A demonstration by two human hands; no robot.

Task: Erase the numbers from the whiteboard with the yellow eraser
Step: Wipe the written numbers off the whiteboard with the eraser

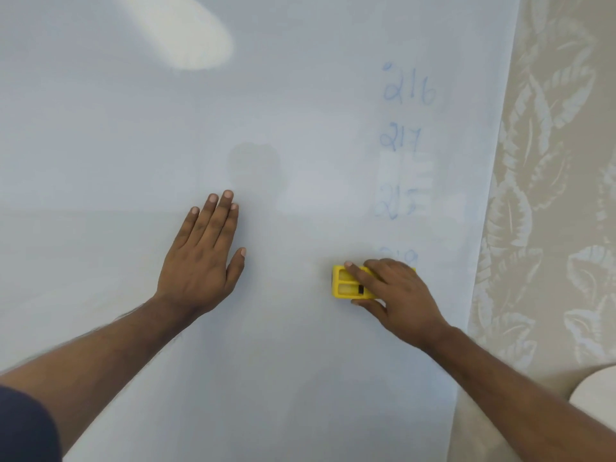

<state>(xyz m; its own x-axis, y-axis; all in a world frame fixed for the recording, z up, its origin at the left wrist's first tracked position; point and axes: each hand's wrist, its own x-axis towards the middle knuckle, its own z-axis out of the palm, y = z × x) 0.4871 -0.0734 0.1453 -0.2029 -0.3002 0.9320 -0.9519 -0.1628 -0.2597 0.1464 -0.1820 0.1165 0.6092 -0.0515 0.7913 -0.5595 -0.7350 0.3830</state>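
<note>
A white whiteboard fills most of the view. Faint blue numbers run down its right side: 216, 217, a smeared 215, and a half-hidden number just above my right hand. My right hand grips the yellow eraser against the board, fingers along its top edge and thumb under it. The eraser's right part is hidden by the hand. My left hand rests flat on the board with straight fingers, well left of the eraser.
The board's right edge meets a beige wall with a leaf pattern. A pale rounded object shows at the lower right. A bright light reflection lies on the upper board.
</note>
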